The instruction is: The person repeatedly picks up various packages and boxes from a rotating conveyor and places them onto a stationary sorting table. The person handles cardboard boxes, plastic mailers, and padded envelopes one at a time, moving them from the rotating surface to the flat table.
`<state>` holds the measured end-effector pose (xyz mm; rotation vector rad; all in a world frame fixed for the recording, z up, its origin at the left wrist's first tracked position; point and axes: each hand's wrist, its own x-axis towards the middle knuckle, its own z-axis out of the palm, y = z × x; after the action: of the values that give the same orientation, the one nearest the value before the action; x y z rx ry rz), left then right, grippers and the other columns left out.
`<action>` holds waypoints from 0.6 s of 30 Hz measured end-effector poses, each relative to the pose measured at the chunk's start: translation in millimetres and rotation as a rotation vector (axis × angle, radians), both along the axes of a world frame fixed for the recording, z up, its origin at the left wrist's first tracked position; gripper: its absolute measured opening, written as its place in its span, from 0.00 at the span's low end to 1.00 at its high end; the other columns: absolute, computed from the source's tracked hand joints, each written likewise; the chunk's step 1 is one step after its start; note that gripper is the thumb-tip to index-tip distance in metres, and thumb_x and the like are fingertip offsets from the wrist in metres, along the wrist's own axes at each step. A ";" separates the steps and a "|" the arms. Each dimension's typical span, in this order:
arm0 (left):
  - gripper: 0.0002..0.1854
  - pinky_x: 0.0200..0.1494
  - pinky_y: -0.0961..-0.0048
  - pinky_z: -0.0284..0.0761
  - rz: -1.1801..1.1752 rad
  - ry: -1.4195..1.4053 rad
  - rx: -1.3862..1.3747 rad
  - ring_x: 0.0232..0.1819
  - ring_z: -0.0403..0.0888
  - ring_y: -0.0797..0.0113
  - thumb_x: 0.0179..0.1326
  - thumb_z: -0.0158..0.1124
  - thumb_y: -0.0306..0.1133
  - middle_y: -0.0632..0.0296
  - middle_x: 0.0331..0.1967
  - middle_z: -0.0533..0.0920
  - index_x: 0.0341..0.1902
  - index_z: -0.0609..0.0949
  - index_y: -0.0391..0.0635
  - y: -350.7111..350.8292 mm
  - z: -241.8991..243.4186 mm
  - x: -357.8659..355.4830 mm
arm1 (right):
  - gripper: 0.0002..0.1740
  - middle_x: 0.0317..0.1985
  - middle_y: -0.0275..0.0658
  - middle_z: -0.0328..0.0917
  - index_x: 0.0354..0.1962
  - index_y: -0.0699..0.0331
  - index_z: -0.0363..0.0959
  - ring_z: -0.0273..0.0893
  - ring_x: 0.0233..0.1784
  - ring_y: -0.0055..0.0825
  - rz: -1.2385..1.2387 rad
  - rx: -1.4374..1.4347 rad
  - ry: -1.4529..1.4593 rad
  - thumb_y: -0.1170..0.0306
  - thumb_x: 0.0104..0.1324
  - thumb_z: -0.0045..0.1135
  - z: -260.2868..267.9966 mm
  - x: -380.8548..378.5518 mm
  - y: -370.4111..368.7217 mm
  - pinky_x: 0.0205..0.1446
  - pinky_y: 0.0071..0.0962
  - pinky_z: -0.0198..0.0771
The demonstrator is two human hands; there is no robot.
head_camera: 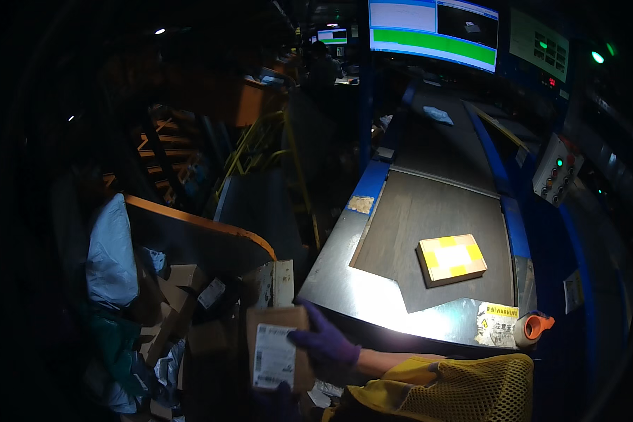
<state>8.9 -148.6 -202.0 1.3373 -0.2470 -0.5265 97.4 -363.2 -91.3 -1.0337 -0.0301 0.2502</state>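
Note:
A cardboard box (305,364) with a white printed label is held between my two purple-gloved hands, left of the conveyor's metal end. My right hand (329,337) grips its right side, fingers over the label's edge. At the box's bottom edge is my left hand (279,403), dark and partly cut off by the frame. On the conveyor belt (401,227) lies a flat cardboard box (452,259) with yellow tape and a brightly lit label. An orange tape dispenser (535,327) with a roll sits at the belt end's right corner.
Parcels and bags, among them a white plastic bag (113,253), are heaped at the left beside an orange-edged chute (200,221). A light bag (438,115) lies farther up the belt. A monitor (432,31) hangs above; a button box (556,169) stands right. Another person (324,66) is far back.

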 end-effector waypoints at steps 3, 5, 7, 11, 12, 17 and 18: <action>0.37 0.59 0.58 0.75 0.150 -0.446 -0.092 0.65 0.70 0.53 0.66 0.59 0.31 0.47 0.67 0.67 0.76 0.57 0.50 -62.6 82.8 37.4 | 0.55 0.65 0.51 0.64 0.77 0.60 0.34 0.68 0.66 0.39 -0.156 0.030 -0.040 0.62 0.65 0.66 11.6 16.9 -38.5 0.69 0.37 0.68; 0.40 0.62 0.62 0.75 0.169 -0.420 -0.166 0.69 0.67 0.55 0.65 0.60 0.23 0.47 0.71 0.64 0.78 0.53 0.49 -98.8 82.2 40.2 | 0.52 0.63 0.50 0.66 0.76 0.60 0.39 0.69 0.65 0.38 -0.241 0.078 -0.042 0.62 0.65 0.65 5.6 30.3 -77.4 0.67 0.36 0.69; 0.40 0.65 0.61 0.71 0.163 -0.093 -0.201 0.71 0.64 0.58 0.65 0.63 0.25 0.48 0.70 0.64 0.78 0.55 0.47 -119.9 24.8 37.3 | 0.47 0.59 0.48 0.69 0.74 0.62 0.45 0.71 0.63 0.36 -0.215 -0.011 -0.126 0.64 0.65 0.64 -18.8 50.7 -121.1 0.66 0.34 0.70; 0.34 0.68 0.66 0.67 0.147 0.279 0.036 0.69 0.67 0.62 0.70 0.60 0.29 0.50 0.69 0.67 0.77 0.59 0.45 -130.8 25.1 14.6 | 0.41 0.57 0.48 0.71 0.72 0.65 0.49 0.73 0.59 0.33 -0.366 -0.176 0.111 0.66 0.68 0.60 -84.1 57.0 -156.9 0.64 0.32 0.69; 0.39 0.71 0.65 0.62 0.079 0.234 0.070 0.74 0.60 0.61 0.67 0.66 0.37 0.48 0.71 0.65 0.77 0.58 0.43 -124.1 15.4 5.0 | 0.41 0.58 0.49 0.71 0.72 0.66 0.49 0.73 0.59 0.33 -0.371 -0.173 0.079 0.67 0.68 0.59 -86.3 53.2 -158.3 0.64 0.31 0.69; 0.28 0.65 0.71 0.69 0.373 0.362 0.053 0.65 0.71 0.68 0.72 0.58 0.30 0.55 0.65 0.73 0.73 0.64 0.41 -90.0 -3.1 -47.7 | 0.43 0.59 0.45 0.70 0.74 0.67 0.46 0.71 0.60 0.30 -0.353 -0.386 0.014 0.60 0.70 0.58 -109.3 60.8 -166.5 0.68 0.30 0.65; 0.30 0.69 0.68 0.65 0.424 0.356 0.071 0.69 0.67 0.62 0.72 0.59 0.34 0.52 0.68 0.69 0.74 0.63 0.41 -75.9 3.4 -52.6 | 0.42 0.59 0.43 0.71 0.74 0.65 0.48 0.70 0.61 0.29 -0.334 -0.299 0.046 0.59 0.70 0.57 -102.1 60.3 -162.8 0.67 0.31 0.66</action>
<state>-43.8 -224.5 -198.6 1.2924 0.3451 -0.4058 157.7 -526.0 -193.4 -1.3098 0.2263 -0.0277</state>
